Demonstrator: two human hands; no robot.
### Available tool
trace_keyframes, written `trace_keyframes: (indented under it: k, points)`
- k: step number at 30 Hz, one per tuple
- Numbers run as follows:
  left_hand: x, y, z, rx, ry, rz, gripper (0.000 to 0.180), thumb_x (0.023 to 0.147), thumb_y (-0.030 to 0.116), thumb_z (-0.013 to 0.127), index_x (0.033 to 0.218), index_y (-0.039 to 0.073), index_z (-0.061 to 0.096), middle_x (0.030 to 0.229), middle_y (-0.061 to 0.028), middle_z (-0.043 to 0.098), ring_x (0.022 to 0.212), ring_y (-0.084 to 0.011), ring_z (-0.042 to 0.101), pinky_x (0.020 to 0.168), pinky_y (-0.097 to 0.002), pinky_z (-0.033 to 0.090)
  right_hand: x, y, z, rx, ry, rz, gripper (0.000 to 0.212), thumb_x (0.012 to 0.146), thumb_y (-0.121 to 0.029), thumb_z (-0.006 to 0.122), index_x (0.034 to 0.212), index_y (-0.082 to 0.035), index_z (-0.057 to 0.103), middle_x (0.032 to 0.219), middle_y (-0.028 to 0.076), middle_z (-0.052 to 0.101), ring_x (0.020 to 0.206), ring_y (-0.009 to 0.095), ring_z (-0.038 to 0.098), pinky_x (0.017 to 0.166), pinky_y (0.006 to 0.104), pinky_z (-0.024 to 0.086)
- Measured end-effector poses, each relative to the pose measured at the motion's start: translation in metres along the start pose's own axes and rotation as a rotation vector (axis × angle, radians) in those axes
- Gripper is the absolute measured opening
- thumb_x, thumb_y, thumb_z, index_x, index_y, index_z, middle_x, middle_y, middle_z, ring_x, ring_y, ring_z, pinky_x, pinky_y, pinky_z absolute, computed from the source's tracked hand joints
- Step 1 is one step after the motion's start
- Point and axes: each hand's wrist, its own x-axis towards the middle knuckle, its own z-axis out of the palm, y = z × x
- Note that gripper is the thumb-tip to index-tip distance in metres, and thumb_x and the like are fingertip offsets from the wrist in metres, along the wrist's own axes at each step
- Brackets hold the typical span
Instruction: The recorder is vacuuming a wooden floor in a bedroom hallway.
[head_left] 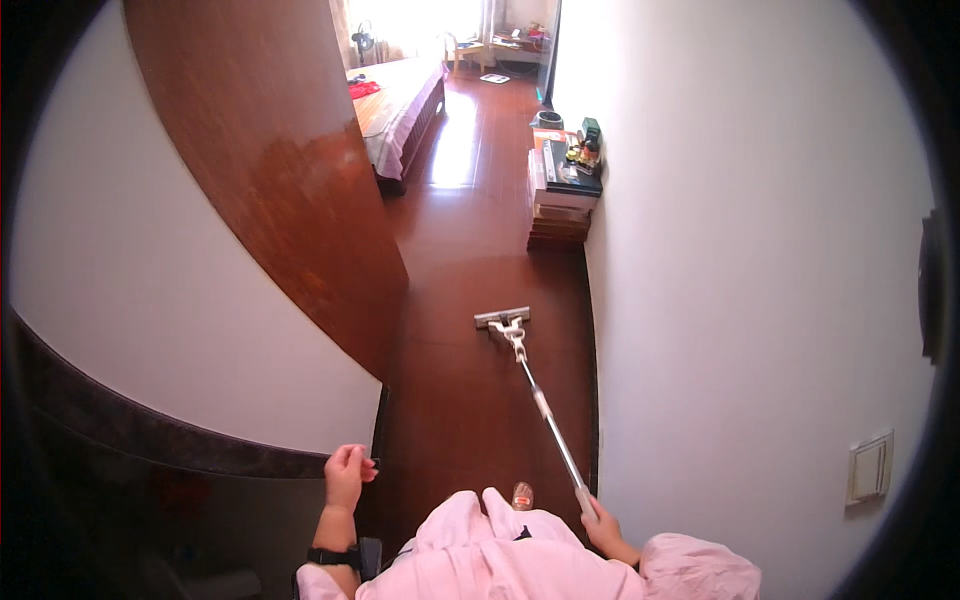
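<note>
A mop with a long pale pole (556, 432) slants away from me across the reddish-brown wooden floor (450, 370). Its narrow grey-white head (502, 318) lies flat on the boards, joined to the pole by a white hinged bracket. Near the lower end of the picture, my right hand (603, 526) is wrapped round the top of the pole. My left hand (348, 473) hangs in front of the end of the low dark-trimmed wall, its fingers curled in and nothing visible in them. A black strap circles my left wrist.
White wall (720, 250) runs along the right, with a switch plate (869, 468). A brown wooden door (270, 160) stands at the left. Beyond are a bed (408, 115) and a stack of boxes (562, 195) topped with small items, against the right wall.
</note>
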Motion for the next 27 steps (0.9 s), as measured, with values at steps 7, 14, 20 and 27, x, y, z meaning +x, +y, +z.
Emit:
trace_keyframes:
  k: [7, 14, 20, 27]
  points:
    - [-0.056, -0.003, -0.029, 0.048, 0.218, -0.015, 0.018, 0.094, 0.017, 0.046, 0.095, 0.003, 0.056, 0.069, -0.0057, 0.059, 0.053, -0.0136, 0.059, 0.047, -0.0246, 0.049, 0.254, -0.059, 0.053, 0.094, 0.059, -0.112, 0.052, 0.080, -0.015, 0.054, 0.130, -0.028, 0.048, 0.061, 0.005, 0.054, 0.044, 0.016, 0.051, 0.041, 0.0313, 0.041]
    - [-0.083, -0.008, -0.044, 0.078, 0.272, -0.037, 0.017, 0.095, 0.017, 0.045, 0.095, 0.003, 0.055, 0.069, -0.0058, 0.059, 0.053, -0.0135, 0.059, 0.047, -0.0246, 0.049, 0.267, -0.170, 0.070, 0.185, -0.157, 0.115, 0.057, 0.082, -0.016, 0.051, 0.134, -0.033, 0.038, 0.057, 0.006, 0.050, 0.038, 0.018, 0.047, 0.035, 0.0323, 0.037]
    - [-0.033, 0.002, -0.006, 0.011, 0.065, 0.013, 0.018, 0.094, 0.018, 0.046, 0.095, 0.003, 0.056, 0.070, -0.0059, 0.060, 0.054, -0.0136, 0.059, 0.048, -0.0246, 0.049, 0.179, -0.001, 0.033, -0.135, 0.216, -0.328, 0.059, 0.078, -0.014, 0.050, 0.133, -0.032, 0.043, 0.064, 0.007, 0.056, 0.047, 0.019, 0.053, 0.045, 0.0315, 0.043]
    - [0.010, 0.001, 0.026, -0.012, -0.162, 0.001, 0.019, 0.094, 0.018, 0.047, 0.096, 0.002, 0.057, 0.070, -0.0059, 0.060, 0.055, -0.0137, 0.059, 0.049, -0.0245, 0.049, -0.086, 0.067, -0.059, -0.064, -0.136, 0.220, 0.059, 0.079, -0.025, 0.062, 0.134, -0.016, 0.043, 0.118, 0.019, 0.058, 0.107, 0.029, 0.057, 0.091, 0.0350, 0.044]
